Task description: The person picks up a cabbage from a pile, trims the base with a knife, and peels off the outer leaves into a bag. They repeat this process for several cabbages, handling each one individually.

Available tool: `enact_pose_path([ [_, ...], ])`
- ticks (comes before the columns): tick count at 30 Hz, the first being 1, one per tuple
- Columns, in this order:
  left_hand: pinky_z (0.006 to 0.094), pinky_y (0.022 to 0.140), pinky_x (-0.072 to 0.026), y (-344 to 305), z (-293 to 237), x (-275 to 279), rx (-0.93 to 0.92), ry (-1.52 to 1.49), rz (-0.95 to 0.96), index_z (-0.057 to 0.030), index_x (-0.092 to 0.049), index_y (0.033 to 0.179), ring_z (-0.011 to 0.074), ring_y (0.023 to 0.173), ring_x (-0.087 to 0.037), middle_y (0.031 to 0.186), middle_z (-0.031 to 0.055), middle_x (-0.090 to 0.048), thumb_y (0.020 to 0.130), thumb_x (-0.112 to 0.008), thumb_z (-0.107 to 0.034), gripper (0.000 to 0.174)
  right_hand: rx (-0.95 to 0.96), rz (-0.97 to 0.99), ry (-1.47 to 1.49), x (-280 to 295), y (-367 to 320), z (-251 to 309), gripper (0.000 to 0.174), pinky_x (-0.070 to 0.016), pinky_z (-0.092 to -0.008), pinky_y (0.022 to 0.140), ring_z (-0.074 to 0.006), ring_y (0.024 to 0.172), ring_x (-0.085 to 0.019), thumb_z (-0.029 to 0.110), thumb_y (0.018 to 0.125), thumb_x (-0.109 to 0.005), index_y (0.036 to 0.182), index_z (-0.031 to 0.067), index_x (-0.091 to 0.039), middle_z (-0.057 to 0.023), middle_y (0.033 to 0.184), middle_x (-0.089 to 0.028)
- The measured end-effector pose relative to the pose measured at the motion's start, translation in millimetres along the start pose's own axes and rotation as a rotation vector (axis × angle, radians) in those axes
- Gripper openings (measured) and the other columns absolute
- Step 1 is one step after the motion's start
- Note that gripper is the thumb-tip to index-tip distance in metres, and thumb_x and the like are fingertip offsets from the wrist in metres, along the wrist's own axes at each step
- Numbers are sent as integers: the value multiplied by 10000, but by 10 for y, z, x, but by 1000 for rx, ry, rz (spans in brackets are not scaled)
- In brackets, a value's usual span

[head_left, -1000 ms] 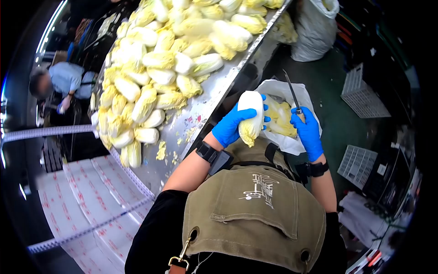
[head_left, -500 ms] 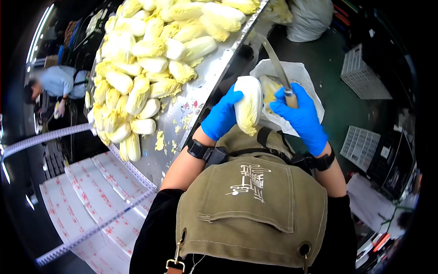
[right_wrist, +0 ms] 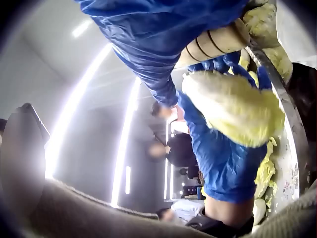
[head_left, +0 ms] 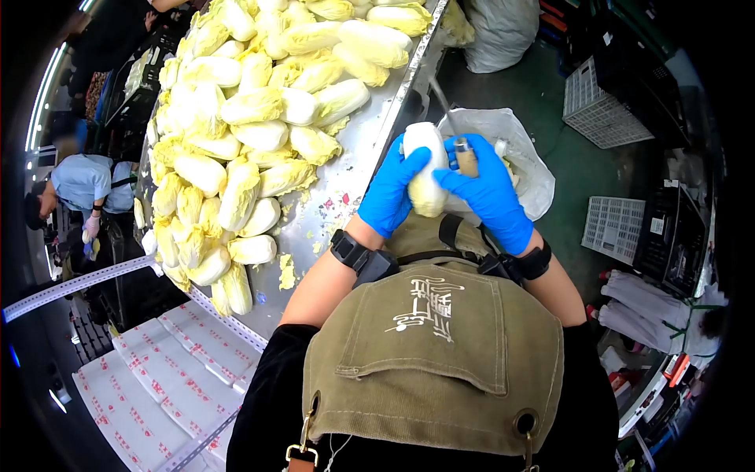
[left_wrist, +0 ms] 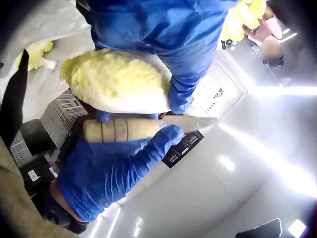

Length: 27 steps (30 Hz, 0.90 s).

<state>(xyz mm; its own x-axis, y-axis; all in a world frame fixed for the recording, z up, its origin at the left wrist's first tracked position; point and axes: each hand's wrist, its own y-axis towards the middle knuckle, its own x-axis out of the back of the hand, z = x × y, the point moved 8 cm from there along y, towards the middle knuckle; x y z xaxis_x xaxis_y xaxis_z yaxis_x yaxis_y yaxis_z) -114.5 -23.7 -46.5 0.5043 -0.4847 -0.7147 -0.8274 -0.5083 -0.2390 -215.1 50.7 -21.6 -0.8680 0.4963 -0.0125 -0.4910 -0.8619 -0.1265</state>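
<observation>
A napa cabbage [head_left: 427,169], white at the base and yellow at the leafy end, is gripped in my blue-gloved left hand [head_left: 392,190]. My gloved right hand [head_left: 491,197] holds a knife by its ringed wooden handle [left_wrist: 121,130], close beside the cabbage. The knife blade [left_wrist: 185,121] points away from me, along the cabbage's white end in the left wrist view. In the right wrist view the fingers of the left hand wrap behind the cabbage [right_wrist: 233,106]. Below both hands stands an open white bag [head_left: 536,177], partly hidden by the right hand.
On the left, a metal table [head_left: 318,228] bears a heap of napa cabbages [head_left: 263,135] and leaf scraps. Plastic crates [head_left: 613,228] stand on the floor at right, near a full white sack [head_left: 503,35]. Printed white boxes [head_left: 169,377] lie at lower left. Another person [head_left: 82,177] is across the table.
My right hand has moved left with the knife, from over the bag to beside the cabbage. The left hand keeps its grip on the cabbage, whose base now tips more to the left.
</observation>
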Motion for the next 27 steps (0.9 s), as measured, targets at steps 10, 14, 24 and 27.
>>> enact_pose_path([
  [10,308,909,-479,-83,-117,70,-114,486,-26,-72,-459,1292,160,1074,-542,1172,70,-544,774,-777,-157,613,28,14,-212,-61,-32,-26,452,-472,-319,753,-170,829,-583,163,683,-806,1046,46,-562,-93,912,-625],
  [14,310,867,-499,-84,-80,55,-149,607,-55,-71,-467,1260,166,1037,-558,1134,76,-553,757,-795,-172,610,15,15,-231,-11,-73,-89,422,-475,-322,759,-197,840,-600,150,690,-793,1035,37,-578,-100,927,-630],
  [24,307,866,-496,55,137,136,-77,792,-49,-70,-488,1231,165,1018,-563,1113,88,-567,699,-843,-237,661,10,32,-332,295,-126,-276,491,-480,-337,809,-248,919,-625,188,703,-777,1116,3,-588,-158,1009,-644],
  [27,314,895,-482,87,227,326,-24,939,25,-58,-507,1235,175,1048,-561,1158,103,-571,668,-861,-309,714,-56,156,-406,466,-133,-424,516,-480,-333,828,-247,930,-626,213,703,-775,1139,-3,-601,-156,1016,-651],
])
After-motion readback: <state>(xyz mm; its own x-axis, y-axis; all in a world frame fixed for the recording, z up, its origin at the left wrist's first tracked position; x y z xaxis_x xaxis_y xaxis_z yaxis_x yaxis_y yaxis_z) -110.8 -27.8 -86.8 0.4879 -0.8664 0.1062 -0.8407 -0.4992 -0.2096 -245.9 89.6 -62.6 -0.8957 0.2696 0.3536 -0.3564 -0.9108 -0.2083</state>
